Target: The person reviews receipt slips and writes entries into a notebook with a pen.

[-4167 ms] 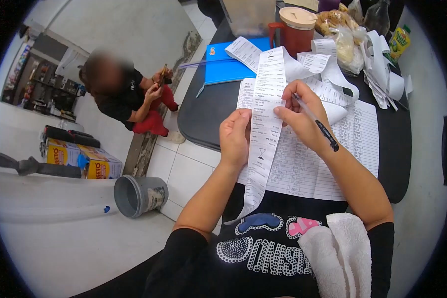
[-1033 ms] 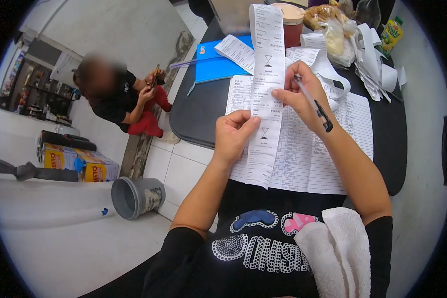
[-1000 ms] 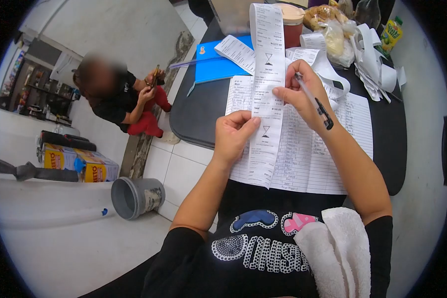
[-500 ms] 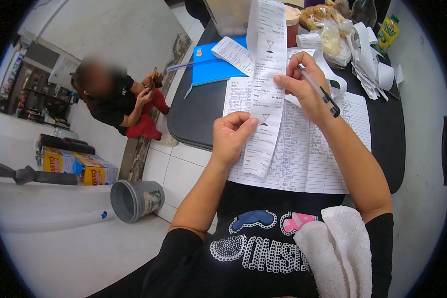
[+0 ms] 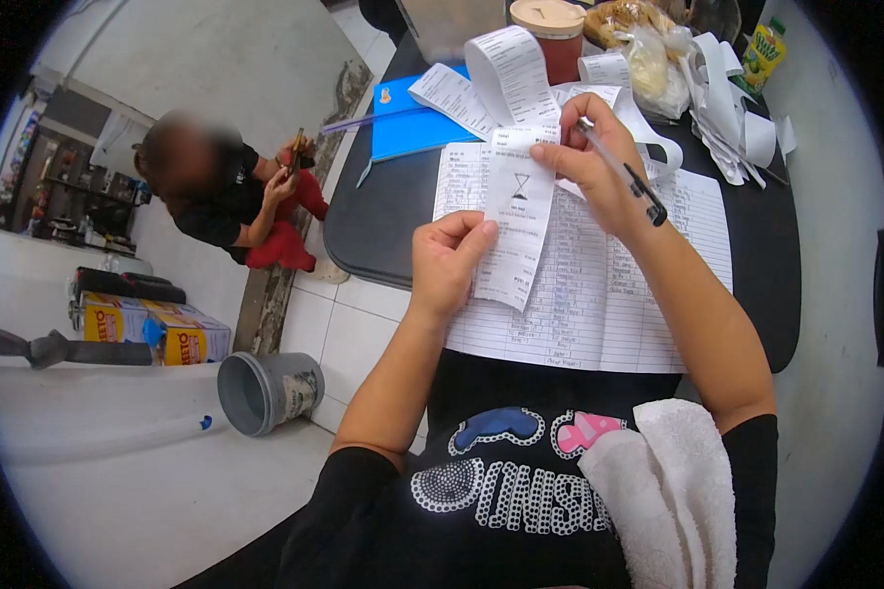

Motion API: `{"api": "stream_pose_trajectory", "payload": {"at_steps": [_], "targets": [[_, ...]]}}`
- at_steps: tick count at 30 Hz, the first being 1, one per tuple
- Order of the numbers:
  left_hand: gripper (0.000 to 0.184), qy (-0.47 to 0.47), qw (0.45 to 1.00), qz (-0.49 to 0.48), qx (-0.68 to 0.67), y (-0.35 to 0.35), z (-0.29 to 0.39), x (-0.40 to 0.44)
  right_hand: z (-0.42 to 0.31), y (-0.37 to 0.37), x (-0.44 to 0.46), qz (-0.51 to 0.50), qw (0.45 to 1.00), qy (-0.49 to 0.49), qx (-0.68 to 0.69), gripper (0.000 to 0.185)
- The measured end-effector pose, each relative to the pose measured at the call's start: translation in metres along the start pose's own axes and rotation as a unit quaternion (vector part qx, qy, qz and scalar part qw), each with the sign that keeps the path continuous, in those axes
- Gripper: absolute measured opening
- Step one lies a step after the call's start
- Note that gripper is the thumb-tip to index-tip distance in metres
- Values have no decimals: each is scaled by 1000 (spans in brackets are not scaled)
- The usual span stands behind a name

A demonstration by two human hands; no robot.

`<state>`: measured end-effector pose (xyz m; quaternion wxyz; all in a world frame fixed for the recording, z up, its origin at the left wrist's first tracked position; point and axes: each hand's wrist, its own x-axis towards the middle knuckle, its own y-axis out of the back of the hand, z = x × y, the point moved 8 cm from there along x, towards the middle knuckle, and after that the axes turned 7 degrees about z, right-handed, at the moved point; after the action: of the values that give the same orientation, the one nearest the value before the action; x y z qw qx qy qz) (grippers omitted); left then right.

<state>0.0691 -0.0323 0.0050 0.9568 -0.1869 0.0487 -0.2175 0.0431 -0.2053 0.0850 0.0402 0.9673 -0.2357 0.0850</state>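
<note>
A long printed receipt strip (image 5: 518,221) hangs between my hands, its upper part curled over in a loop. My left hand (image 5: 448,260) pinches its left edge between thumb and fingers. On the other edge, higher up, my right hand (image 5: 599,167) grips the strip with thumb and fingers and also carries a pen (image 5: 624,172), which slants across the palm. Below the strip lies an open ruled notebook (image 5: 599,314) with handwritten columns, partly covered by the paper and my hands. A blue folder (image 5: 413,123) lies behind it, with another length of receipt (image 5: 454,98) across its corner.
At the back of the black table (image 5: 378,226) stand a lidded reddish cup (image 5: 550,44), plastic bags of food (image 5: 653,74), heaped receipt rolls (image 5: 722,118) and a yellow-green pouch (image 5: 761,59). To the left, a seated person (image 5: 231,191) holds a phone. A grey bucket (image 5: 295,388) lies tipped nearby.
The receipt strip has moved down and its upright upper length has folded into a loop. Its lower end now sits higher over the notebook. Both hands keep their grip, shifted slightly.
</note>
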Motion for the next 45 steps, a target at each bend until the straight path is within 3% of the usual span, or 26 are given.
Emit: {"api": "stream_pose_trajectory", "payload": {"at_steps": [14,24,28,38,45], "targets": [[26,-1,995,-84,49,-17,8,-6,0,8,22,5,996,-16,86,30],[27,-9,998,-62,32,-15,9,-6,-9,0,-2,5,999,-4,48,30],[28,-9,998,-62,22,-15,10,-6,-7,-4,-11,5,999,16,-42,31],[33,-48,994,-97,24,-19,14,-7,-1,1,0,19,999,11,31,31],[26,-24,998,-54,3,-12,10,-6,0,-1,1,5,1000,23,13,30]]}}
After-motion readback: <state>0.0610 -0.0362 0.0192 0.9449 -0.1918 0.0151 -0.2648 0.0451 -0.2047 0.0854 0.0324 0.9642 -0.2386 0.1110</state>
